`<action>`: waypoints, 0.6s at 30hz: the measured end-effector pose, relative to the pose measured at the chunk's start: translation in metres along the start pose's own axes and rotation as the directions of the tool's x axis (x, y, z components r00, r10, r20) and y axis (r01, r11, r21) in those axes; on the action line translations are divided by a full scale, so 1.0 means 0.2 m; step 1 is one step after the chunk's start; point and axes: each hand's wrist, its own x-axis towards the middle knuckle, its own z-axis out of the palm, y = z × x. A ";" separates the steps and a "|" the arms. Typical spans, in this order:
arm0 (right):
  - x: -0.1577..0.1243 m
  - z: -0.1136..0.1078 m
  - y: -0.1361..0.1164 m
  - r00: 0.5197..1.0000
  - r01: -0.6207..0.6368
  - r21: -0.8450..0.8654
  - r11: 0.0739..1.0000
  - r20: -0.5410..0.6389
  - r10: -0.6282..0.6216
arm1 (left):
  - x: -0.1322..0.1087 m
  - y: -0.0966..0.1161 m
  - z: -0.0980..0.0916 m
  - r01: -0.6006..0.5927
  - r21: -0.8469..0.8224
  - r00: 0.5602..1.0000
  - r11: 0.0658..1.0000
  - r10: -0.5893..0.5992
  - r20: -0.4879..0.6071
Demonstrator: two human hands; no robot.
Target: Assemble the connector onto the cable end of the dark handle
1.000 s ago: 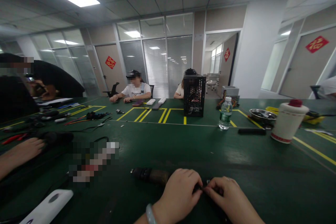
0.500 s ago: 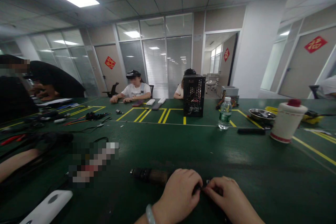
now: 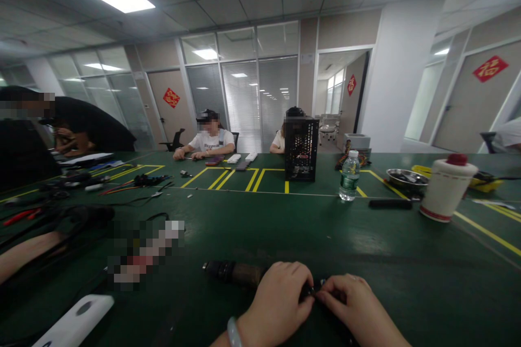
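Since a second ago, the co-worker's forearm (image 3: 30, 252) off to the left has shifted: the hand that lay plainly in sight on the dark gear is now mostly lost among black cables. In the head view, the wearer's own two hands have hardly stirred. The left hand (image 3: 283, 295), a pale bangle (image 3: 234, 332) at its wrist, has its fingers curled in and pinches a small dark piece (image 3: 312, 291). The right hand (image 3: 352, 301) meets it there, thumb and finger closed on the same bit; it's too small for me to say what it is. Just left of the left hand a dark cylindrical tool (image 3: 244, 275) lies on the green worktop (image 3: 252, 222), its near end hidden behind that hand, so I can't tell whether they touch. Farther left of the left hand sits a white device (image 3: 79, 319). Beyond the hands stands a black computer case (image 3: 301, 149). Past the right hand I see a water bottle (image 3: 349, 178), a black bar (image 3: 391, 204) and, farther right, a white container (image 3: 445, 190) with a red top.
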 end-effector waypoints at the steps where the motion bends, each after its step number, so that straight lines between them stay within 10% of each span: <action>1: 0.00 0.00 0.00 1.000 0.001 0.003 1.000 0.000 -0.001 | 0.00 0.00 0.00 0.006 0.001 1.000 1.000 -0.006 0.000; 18: 0.00 0.00 -0.01 1.000 0.015 0.022 1.000 -0.006 -0.014 | 0.00 0.00 0.00 -0.034 -0.010 0.999 0.999 0.034 0.008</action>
